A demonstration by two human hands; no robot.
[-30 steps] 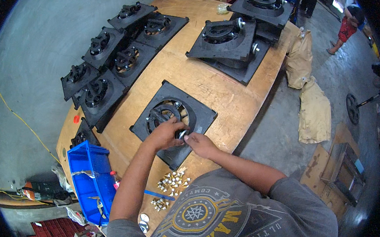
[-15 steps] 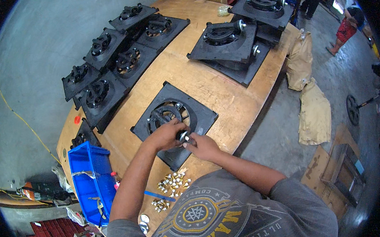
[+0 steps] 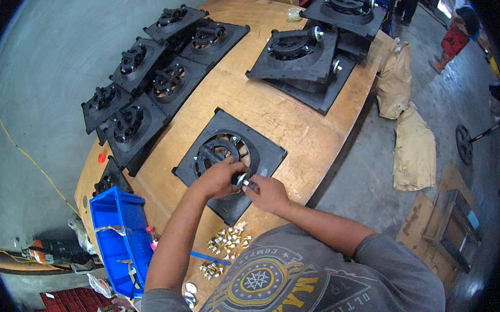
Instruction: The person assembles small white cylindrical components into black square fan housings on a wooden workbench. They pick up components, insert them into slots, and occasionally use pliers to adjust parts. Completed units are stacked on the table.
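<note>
A square black stove plate (image 3: 264,146) lies on the wooden table in front of me, a ring-shaped gas burner (image 3: 224,141) set in its round opening. My left hand (image 3: 219,178) is closed around the burner's tube, which points toward me. On the tube's near end is a silvery disc (image 3: 242,179). Just right of it, the fingers of my right hand (image 3: 269,194) pinch a small metal fitting (image 3: 252,186), mostly hidden by the fingertips. Small brass-and-white fittings (image 3: 230,240) lie in a loose pile nearer to me.
More black stove plates with burners (image 3: 169,80) are stacked at the left; others (image 3: 295,51) stand at the far right. A blue bin (image 3: 121,240) is at the near left, with white discs (image 3: 190,293) close by. Brown sacking (image 3: 413,150) lies beyond the table's right edge.
My right fingers have shifted slightly at the tube's end, and the silvery disc shows a little differently. My left hand keeps its grip; the plate has not moved.
</note>
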